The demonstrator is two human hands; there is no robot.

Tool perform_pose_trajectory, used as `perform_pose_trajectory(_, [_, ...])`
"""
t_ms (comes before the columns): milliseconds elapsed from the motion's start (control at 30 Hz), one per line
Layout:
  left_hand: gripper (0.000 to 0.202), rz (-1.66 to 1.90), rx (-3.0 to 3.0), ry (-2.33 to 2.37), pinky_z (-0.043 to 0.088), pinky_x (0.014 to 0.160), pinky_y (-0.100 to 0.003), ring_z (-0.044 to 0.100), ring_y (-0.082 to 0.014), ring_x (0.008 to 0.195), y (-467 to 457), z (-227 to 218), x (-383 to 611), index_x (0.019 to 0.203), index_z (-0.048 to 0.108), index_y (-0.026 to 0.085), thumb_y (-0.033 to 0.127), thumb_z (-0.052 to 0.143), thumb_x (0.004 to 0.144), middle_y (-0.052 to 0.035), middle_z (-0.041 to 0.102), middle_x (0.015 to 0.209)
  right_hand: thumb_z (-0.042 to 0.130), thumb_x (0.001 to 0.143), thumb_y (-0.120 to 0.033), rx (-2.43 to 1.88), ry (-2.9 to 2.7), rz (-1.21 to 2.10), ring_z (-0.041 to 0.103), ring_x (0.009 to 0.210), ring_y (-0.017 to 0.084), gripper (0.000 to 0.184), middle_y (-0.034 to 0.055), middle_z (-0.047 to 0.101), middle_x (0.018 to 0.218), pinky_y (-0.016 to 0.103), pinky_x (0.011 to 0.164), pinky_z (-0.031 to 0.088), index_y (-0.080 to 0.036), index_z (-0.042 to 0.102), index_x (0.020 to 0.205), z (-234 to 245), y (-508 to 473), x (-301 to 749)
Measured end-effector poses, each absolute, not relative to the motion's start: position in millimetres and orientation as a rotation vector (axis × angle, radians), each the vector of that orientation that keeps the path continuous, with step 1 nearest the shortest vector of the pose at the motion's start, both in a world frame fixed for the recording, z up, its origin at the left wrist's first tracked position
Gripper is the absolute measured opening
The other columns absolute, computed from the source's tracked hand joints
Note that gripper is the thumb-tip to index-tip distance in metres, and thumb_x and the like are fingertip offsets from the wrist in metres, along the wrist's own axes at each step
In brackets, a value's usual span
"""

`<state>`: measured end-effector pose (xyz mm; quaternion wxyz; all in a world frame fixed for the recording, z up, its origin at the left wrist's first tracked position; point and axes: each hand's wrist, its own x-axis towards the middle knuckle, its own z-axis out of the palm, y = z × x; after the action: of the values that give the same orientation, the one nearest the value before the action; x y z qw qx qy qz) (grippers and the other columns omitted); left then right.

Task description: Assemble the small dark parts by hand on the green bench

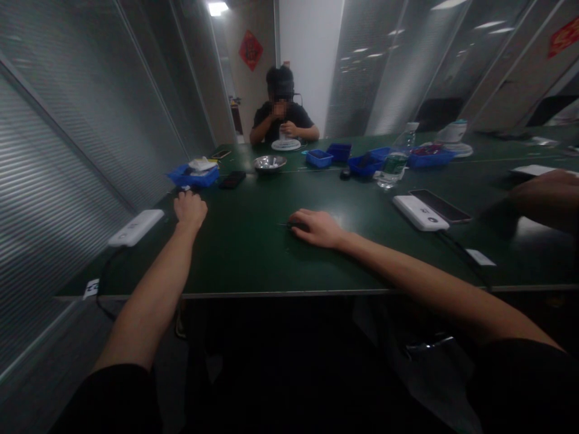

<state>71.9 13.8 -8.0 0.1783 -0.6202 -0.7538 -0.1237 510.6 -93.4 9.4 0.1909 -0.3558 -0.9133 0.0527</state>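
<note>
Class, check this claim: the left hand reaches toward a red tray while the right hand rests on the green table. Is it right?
Not quite: the tray is blue, not red. The head view shows the left hand reaching toward a blue tray while the right hand rests on the green table.

small dark item (293, 226) mostly under right hand (316, 228) (unidentifiable), co-worker's arm (547, 196) cut by right edge

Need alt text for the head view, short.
Two bare arms reach over a dark green table: the left hand sits by a blue tray, the right hand lies palm down on a small dark object. Another person sits at the far end.
</note>
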Motion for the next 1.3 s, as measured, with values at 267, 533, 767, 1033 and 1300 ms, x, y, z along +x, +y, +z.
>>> perform_pose_trajectory(267, [0.043,-0.581,-1.693,-2.296,0.046,0.103,-0.056,0.052,-0.0442,0.130,24,-15,61,0.126,0.073,0.010,0.027,0.049,0.095,-0.0264,0.062,0.137,0.055,0.103,-0.039,-1.004,-2.567,0.161,0.066,0.086,0.019,0.034,0.0088,0.070,0.120,0.030,0.072,0.046,-0.019,0.062,0.129,10,-93,511])
perform_pose_trajectory(533, [0.036,-0.811,-1.652,-2.428,0.050,0.103,-0.046,0.064,-0.0349,0.120,24,-18,49,0.126,0.076,0.021,0.025,0.057,0.095,-0.0155,0.072,0.128,0.055,0.103,-0.040,-0.995,-2.558,0.131,0.066,0.086,0.018,0.033,0.0087,0.070,0.119,0.030,0.072,0.045,-0.019,0.063,0.128,8,-93,510])
perform_pose_trajectory(767, [0.026,-0.793,-1.659,-2.450,0.053,0.097,-0.042,0.067,-0.0325,0.113,23,-16,49,0.115,0.079,0.024,0.026,0.063,0.094,-0.0115,0.075,0.121,0.055,0.103,-0.040,-1.013,-2.567,0.146,0.066,0.087,0.019,0.034,0.0092,0.070,0.120,0.030,0.071,0.045,-0.019,0.063,0.128,9,-94,511])
perform_pose_trajectory(1033, [0.027,-0.858,-1.674,-2.404,0.054,0.098,-0.043,0.067,-0.0326,0.114,27,-20,45,0.115,0.078,0.023,0.026,0.063,0.094,-0.0123,0.075,0.121,0.055,0.103,-0.040,-1.013,-2.582,0.151,0.066,0.087,0.019,0.033,0.0087,0.070,0.120,0.029,0.071,0.044,-0.020,0.063,0.129,9,-92,511])
perform_pose_trajectory(1300, [0.024,-0.962,-1.706,-2.428,0.054,0.098,-0.038,0.070,-0.0285,0.109,34,-21,43,0.110,0.080,0.023,0.027,0.069,0.089,-0.0095,0.078,0.115,0.054,0.104,-0.040,-0.998,-2.578,0.150,0.064,0.082,0.017,0.034,0.0091,0.070,0.120,0.029,0.069,0.043,-0.018,0.063,0.129,11,-95,511])
